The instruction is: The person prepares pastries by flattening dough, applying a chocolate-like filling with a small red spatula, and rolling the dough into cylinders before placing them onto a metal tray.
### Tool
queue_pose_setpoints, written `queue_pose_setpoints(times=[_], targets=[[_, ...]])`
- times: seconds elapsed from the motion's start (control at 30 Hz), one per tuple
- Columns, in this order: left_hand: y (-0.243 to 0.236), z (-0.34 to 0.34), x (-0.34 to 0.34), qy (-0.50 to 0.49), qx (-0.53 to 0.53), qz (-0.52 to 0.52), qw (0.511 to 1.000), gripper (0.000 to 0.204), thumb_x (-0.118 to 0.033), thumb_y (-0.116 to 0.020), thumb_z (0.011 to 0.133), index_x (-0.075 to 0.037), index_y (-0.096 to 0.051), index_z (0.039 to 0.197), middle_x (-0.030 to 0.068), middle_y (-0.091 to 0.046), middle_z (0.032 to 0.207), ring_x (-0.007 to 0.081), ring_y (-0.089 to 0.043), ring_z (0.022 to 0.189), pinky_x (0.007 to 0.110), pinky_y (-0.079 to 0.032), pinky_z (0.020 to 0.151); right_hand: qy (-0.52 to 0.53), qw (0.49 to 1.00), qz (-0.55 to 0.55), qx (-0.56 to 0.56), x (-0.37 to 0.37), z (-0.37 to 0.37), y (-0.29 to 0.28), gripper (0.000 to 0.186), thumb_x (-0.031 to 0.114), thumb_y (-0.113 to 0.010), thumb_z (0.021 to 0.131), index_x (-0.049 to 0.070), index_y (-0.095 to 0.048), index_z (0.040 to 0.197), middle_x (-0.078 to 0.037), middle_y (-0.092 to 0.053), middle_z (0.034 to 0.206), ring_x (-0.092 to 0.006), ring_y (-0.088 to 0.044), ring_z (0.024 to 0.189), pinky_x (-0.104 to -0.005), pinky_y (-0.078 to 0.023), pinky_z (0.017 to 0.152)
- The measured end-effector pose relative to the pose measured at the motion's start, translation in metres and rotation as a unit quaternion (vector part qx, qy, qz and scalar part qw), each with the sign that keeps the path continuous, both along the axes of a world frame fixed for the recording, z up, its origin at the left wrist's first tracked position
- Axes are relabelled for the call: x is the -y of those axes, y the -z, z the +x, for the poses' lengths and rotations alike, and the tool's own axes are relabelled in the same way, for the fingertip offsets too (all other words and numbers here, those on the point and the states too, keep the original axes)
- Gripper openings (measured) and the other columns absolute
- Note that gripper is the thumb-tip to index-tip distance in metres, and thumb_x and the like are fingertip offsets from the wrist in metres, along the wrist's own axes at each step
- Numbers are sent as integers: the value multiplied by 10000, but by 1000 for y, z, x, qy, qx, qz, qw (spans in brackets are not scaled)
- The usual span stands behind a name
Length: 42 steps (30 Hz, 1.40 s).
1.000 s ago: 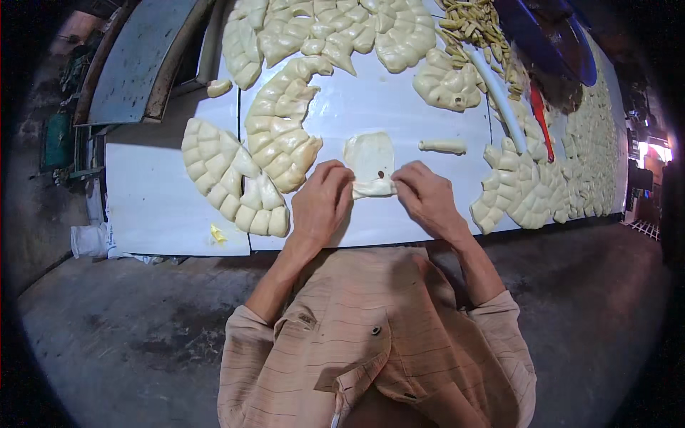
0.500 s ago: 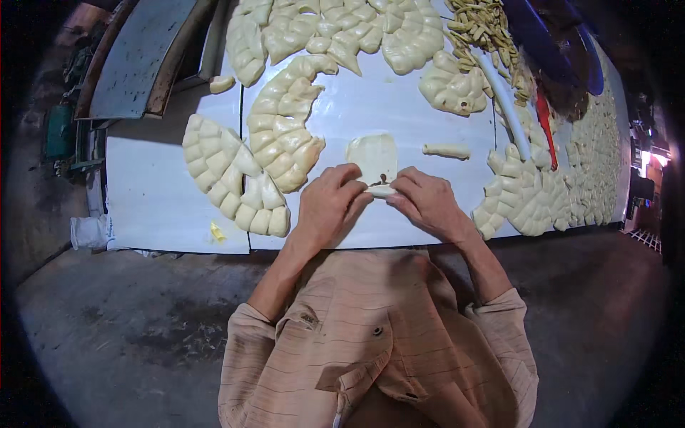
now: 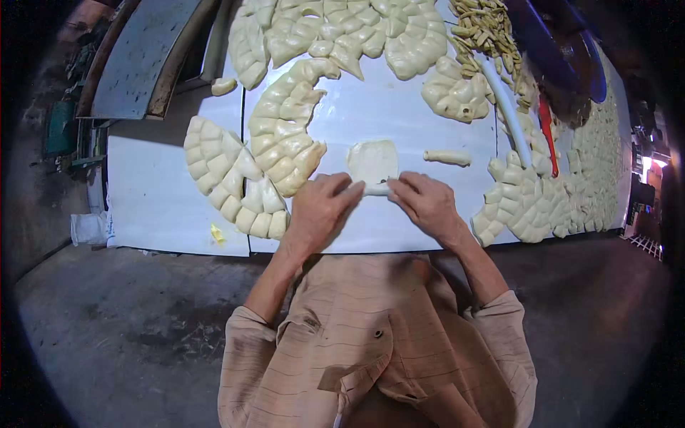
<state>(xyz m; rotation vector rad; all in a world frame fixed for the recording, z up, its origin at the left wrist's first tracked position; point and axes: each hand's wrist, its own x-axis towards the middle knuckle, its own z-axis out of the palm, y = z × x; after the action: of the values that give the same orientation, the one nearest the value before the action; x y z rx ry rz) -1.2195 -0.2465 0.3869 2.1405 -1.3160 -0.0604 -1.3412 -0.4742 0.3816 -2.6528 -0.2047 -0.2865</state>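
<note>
A thin, pale dough sheet [image 3: 372,157] lies on the white table, its near edge folded into a small roll. My left hand [image 3: 321,210] is closed, fingertips gripping the left end of that roll. At the other end, my right hand [image 3: 426,203] pinches the dough between thumb and fingers. A small dark bit of filling [image 3: 386,180] shows beside the right fingertips; the fold hides any other filling. To the right of this sheet rests a finished-looking dough roll [image 3: 448,157], touched by neither hand.
Dough cut into joined pieces [image 3: 285,128] curves around the left and far sides. On the right are more cut dough [image 3: 524,196], a pale blue rod [image 3: 506,110], a red strip-like object [image 3: 547,132], yellowish-brown pieces [image 3: 489,32] and a blue basin [image 3: 592,71]. A metal chute [image 3: 135,60] stands far left.
The near edge of the dough has been rolled a little further over, covering most of the dark filling. Both hands stay at the roll's ends, their fingers shifted slightly.
</note>
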Motion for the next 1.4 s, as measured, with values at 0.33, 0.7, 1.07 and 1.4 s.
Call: queue_pose_setpoints(times=[0.33, 0.7, 1.07, 1.4], targets=[[0, 1, 7, -65, 18, -11, 998, 270, -191, -770, 856, -133, -723, 1115, 53, -656, 1016, 236, -643, 806, 371, -525, 662, 36, 999, -15, 25, 8, 15, 0, 380, 199, -747, 867, 170, -698, 1243, -56, -671, 1071, -196, -647, 759, -339, -532, 629], [-5, -4, 8, -89, 5, -33, 995, 256, -170, -737, 879, -126, -712, 1129, 28, -648, 987, 215, -637, 796, 351, -491, 625, -4, 1000, 10, 11, 1, 17, -13, 377, 240, -743, 879, 125, -686, 1233, -80, -667, 1099, -228, -663, 823, -366, -542, 675], [6, 4, 18, -26, 66, -11, 997, 273, -180, -716, 892, -141, -699, 1162, 28, -635, 1080, 212, -608, 891, 366, -446, 739, -3, 999, -26, 27, 5, 30, -7, 335, 206, -733, 888, 109, -683, 1204, -71, -667, 1049, -243, -645, 794, -369, -539, 673], [14, 6, 33, -28, 83, 99, 991, 631, -447, -650, 938, -65, -543, 1429, 99, -555, 1470, 298, -467, 1387, 613, -238, 1177, -14, 992, -128, 7, 2, 38, 2, 503, 320, -656, 956, 101, -575, 1401, -99, -583, 1421, -298, -552, 1275, -507, -415, 1063]])
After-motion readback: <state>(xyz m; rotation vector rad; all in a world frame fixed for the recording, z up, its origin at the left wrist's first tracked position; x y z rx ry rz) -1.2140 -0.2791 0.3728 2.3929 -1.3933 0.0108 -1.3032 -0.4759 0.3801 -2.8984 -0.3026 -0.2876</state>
